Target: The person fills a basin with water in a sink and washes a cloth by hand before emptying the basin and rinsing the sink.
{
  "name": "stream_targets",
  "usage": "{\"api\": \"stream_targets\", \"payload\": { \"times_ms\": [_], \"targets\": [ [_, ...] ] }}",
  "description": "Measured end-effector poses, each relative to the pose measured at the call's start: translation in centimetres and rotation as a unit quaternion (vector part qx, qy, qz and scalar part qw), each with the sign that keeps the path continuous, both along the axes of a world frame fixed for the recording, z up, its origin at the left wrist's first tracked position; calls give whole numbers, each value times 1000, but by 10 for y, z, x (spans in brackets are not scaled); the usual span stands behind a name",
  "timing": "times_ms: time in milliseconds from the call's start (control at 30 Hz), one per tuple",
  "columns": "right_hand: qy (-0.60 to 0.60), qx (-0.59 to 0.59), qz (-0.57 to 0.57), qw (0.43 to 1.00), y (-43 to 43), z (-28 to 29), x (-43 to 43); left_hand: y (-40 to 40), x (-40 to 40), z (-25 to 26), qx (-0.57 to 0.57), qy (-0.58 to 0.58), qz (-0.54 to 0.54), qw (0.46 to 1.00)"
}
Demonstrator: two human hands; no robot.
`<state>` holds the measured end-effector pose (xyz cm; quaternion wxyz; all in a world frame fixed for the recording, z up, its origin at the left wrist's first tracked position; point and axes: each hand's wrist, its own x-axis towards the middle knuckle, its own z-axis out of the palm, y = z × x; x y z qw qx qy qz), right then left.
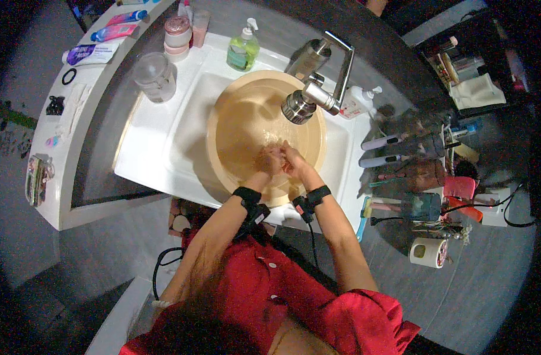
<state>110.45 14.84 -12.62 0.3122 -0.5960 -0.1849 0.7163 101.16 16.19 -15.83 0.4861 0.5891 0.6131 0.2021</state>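
Note:
A round beige plastic basin (pixel 217 177) stands inside the white sink (pixel 190 120). My left hand (pixel 270 157) and my right hand (pixel 292 157) are close together over the near part of the basin, seemingly touching. Wet glints lie around the fingers, and both hands are blurred, the left more so. Whether anything small is between them is hidden. Above the basin's right side hangs a chrome faucet (pixel 315 95) with a round spray head (pixel 299 107), beyond my hands. Black straps (pixel 248 195) with small devices circle both wrists.
A green soap pump bottle (pixel 243 51), a clear jar (pixel 155 77) and stacked pink-lidded jars (pixel 177 37) line the sink's back and left. A white pump bottle (pixel 357 102) stands right. Toothbrushes (pixel 381 142) fill a wall rack. Toothpaste tubes (pixel 91 53) lie on the left ledge.

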Motion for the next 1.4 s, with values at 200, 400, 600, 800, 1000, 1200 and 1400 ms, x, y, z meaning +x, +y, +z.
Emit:
{"api": "stream_targets", "payload": {
  "times_ms": [200,400,600,800,1000,1200,1400],
  "targets": [
    [161,-35,-76,983,9,15,-7,-22,-1,50,54,-9,28,998],
    [-335,470,207,790,-4,-14,5,-34,-6,91,175,47,20,983],
    [133,22,-173,976,2,8,-11,-9,-29,116,49,94,-54,993],
    [-501,242,223,801,2,-4,23,-2,-32,75,71,284,-127,948],
    [-572,283,544,544,-14,-52,4,16,-22,-28,23,107,20,994],
    [-539,225,646,491,11,35,-44,28,-19,-133,157,-25,112,981],
    [-599,309,381,633,8,-80,40,-17,-38,27,-297,-386,147,861]
  ]
}}
